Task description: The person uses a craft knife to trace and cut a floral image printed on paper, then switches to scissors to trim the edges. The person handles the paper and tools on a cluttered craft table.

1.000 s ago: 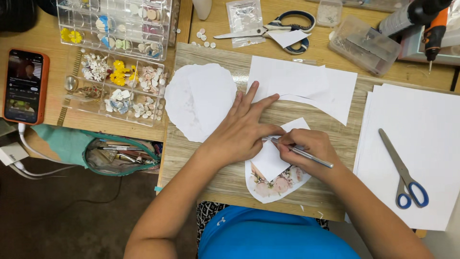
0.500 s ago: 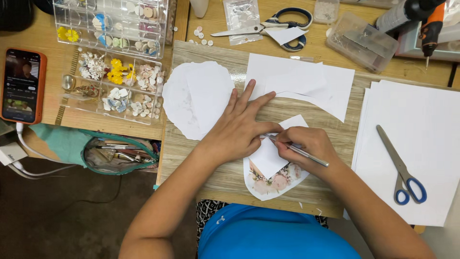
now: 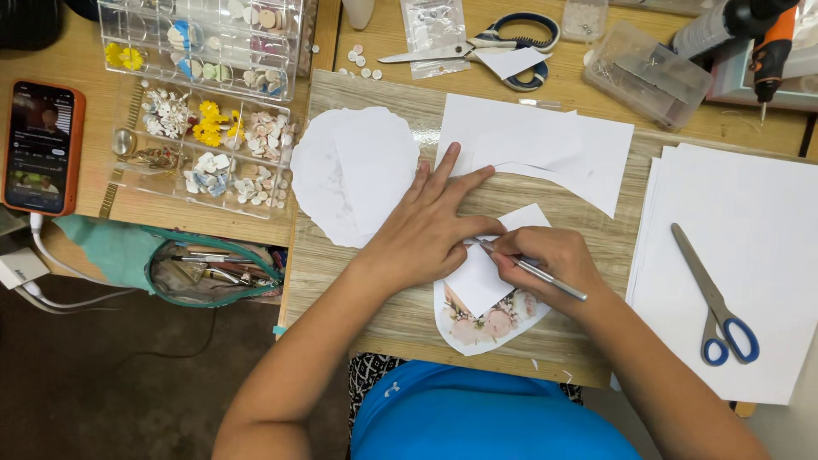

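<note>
The left hand (image 3: 426, 230) lay flat, pinning the white paper (image 3: 477, 277) steady, while the right hand (image 3: 550, 260) gripped a slim metal tool (image 3: 537, 271), best drawn slowly.

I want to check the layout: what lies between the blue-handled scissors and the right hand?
In the head view, only white paper sheets and bare board separate the scissors from the right hand.

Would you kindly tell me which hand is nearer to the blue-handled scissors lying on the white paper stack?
Right. The right hand, holding a thin metal tool, is just beside the scissors; the left hand is beyond it, farther away.
</note>
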